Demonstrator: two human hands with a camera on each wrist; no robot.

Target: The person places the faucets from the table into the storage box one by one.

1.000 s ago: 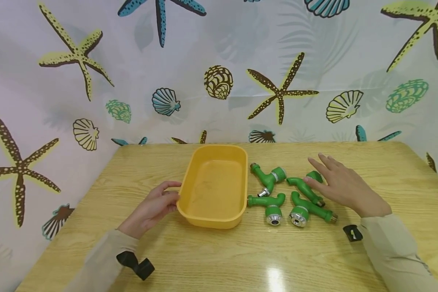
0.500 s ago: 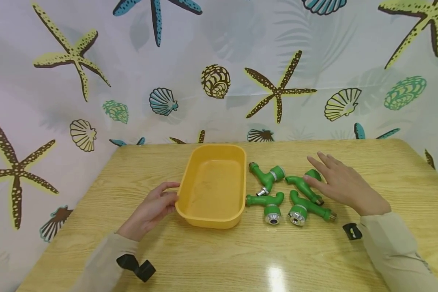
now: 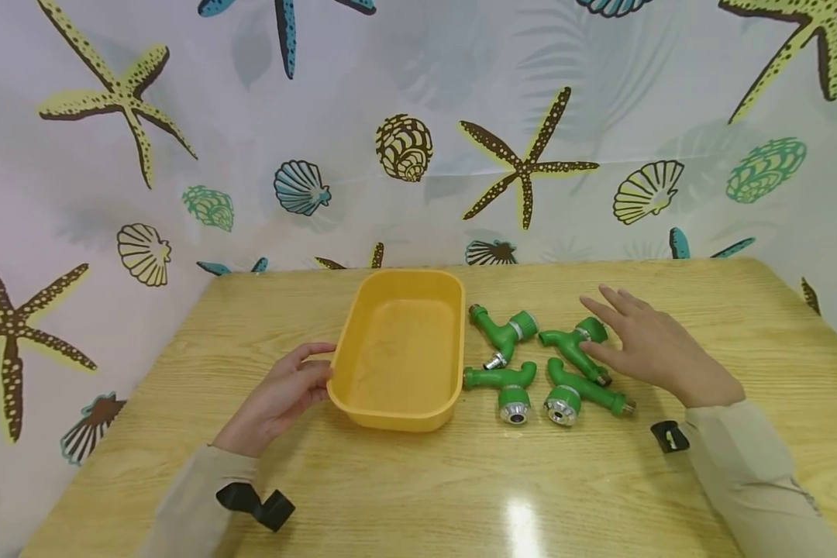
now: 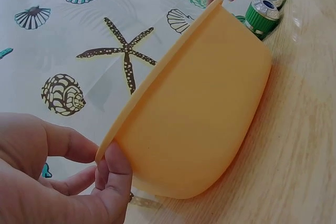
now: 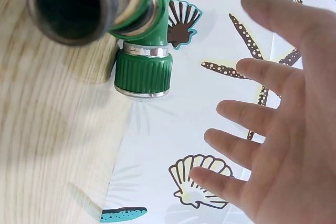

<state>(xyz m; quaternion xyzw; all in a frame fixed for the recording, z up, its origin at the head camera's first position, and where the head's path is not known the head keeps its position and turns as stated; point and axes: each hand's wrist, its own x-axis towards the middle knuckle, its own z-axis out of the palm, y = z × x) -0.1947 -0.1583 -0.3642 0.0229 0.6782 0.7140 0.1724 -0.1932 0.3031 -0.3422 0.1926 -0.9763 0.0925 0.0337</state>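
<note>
A yellow plastic basin (image 3: 399, 356) stands on the table, its inside bare. At its left side, my left hand (image 3: 279, 399) pinches the rim; the left wrist view shows thumb and fingers (image 4: 116, 169) at the rim's edge. Several green taps with chrome-tipped knobs lie right of the basin: one at the back (image 3: 505, 333), one in front of it (image 3: 504, 380), and others further right, including a near one (image 3: 586, 387). My right hand (image 3: 659, 349) is held beside and over the rightmost taps, fingers spread and nothing held.
The wood-grain table (image 3: 390, 496) runs back to a white cloth (image 3: 432, 70) printed with starfish and shells. A black strap piece (image 3: 256, 504) hangs at the left sleeve, another (image 3: 669, 436) at the right sleeve.
The head view has turned slightly, so the scene sits a little further left and up. Both hands, the basin and the taps keep their places.
</note>
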